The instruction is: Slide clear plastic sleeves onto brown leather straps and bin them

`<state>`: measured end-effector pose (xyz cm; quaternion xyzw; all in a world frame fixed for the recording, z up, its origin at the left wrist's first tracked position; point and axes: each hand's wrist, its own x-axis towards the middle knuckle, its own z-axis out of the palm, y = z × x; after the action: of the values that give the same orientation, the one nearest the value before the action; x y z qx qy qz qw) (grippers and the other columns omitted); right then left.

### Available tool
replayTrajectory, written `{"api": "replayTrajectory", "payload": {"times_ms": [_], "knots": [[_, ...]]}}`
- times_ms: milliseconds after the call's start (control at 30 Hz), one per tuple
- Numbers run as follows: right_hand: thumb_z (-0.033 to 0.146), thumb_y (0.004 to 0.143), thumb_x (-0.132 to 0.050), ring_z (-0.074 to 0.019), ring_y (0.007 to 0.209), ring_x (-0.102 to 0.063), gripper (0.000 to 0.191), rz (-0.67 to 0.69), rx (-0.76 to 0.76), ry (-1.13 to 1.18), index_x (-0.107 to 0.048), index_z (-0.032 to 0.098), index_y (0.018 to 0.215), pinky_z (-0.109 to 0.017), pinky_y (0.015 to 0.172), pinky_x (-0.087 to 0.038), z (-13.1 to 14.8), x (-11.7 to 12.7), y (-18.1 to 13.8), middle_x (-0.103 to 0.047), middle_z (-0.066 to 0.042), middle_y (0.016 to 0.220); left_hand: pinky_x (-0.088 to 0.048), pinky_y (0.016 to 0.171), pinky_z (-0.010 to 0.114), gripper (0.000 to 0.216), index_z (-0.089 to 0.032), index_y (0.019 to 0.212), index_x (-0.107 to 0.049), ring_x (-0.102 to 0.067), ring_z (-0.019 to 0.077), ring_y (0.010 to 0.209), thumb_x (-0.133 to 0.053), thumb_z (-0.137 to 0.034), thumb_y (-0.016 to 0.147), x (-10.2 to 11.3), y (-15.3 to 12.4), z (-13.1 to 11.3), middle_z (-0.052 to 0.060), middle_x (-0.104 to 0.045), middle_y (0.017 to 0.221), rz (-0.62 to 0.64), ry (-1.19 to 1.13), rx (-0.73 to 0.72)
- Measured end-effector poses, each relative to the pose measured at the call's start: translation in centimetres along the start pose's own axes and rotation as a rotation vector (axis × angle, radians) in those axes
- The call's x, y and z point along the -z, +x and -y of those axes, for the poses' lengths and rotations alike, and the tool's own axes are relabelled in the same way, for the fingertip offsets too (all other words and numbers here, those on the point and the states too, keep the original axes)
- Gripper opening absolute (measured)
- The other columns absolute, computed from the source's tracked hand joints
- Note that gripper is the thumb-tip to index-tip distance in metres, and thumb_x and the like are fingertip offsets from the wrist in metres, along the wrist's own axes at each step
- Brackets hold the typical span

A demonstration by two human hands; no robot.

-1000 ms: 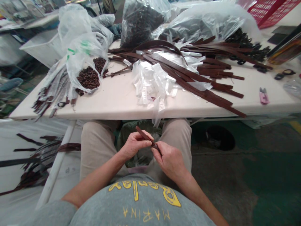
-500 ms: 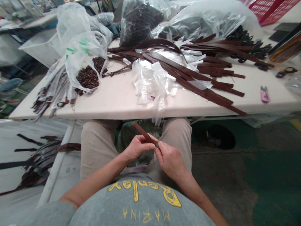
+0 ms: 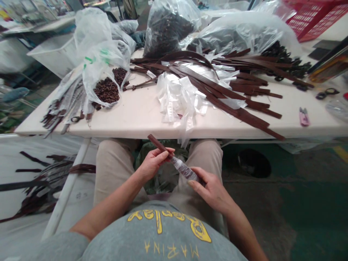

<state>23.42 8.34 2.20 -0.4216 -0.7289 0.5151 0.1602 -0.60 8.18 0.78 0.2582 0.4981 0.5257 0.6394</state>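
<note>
Over my lap, my left hand [image 3: 153, 162] is closed round a thin dark brown strap [image 3: 157, 144] near its upper end. The strap's lower part sits inside a clear plastic sleeve [image 3: 182, 168]. My right hand [image 3: 210, 189] pinches the lower end of that sleeve, a hand's width down and right of my left hand. The bare end of the strap sticks up towards the table edge [image 3: 136, 132].
On the white table lie a pile of long brown straps [image 3: 233, 98], crumpled clear sleeves [image 3: 176, 96], an open bag of small brown rings [image 3: 106, 90], wrapped straps [image 3: 67, 105] at the left, pink snips [image 3: 303, 116] and scissors [image 3: 324, 93] at the right. More straps [image 3: 46, 185] lie on the floor at left.
My right hand has moved down and to the right, away from my left hand, and a stretch of plastic sleeve over the strap now shows between them.
</note>
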Motion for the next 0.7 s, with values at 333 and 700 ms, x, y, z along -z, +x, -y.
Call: {"api": "replayTrajectory", "payload": {"times_ms": [333, 700], "knots": [[0.033, 0.092, -0.053, -0.0110, 0.058, -0.060, 0.023, 0.083, -0.115, 0.217, -0.063, 0.020, 0.108, -0.023, 0.057, -0.050, 0.7, -0.4, -0.7, -0.064, 0.002, 0.073, -0.048, 0.071, 0.025, 0.042, -0.013, 0.096, -0.076, -0.064, 0.0172, 0.077, -0.082, -0.043, 0.066, 0.9, -0.5, 1.4, 0.009, -0.073, 0.088, 0.096, 0.050, 0.100], [0.042, 0.094, -0.051, -0.0123, 0.063, -0.064, 0.037, 0.094, -0.167, 0.224, -0.058, 0.019, 0.123, -0.026, 0.063, -0.052, 0.4, -0.3, -0.8, -0.069, -0.001, 0.081, -0.047, 0.054, 0.018, 0.041, -0.010, 0.083, -0.074, -0.059, 0.0089, 0.060, -0.089, -0.037, 0.057, 3.0, 0.9, 1.6, 0.004, -0.069, 0.074, -0.137, -0.207, 0.147]]}}
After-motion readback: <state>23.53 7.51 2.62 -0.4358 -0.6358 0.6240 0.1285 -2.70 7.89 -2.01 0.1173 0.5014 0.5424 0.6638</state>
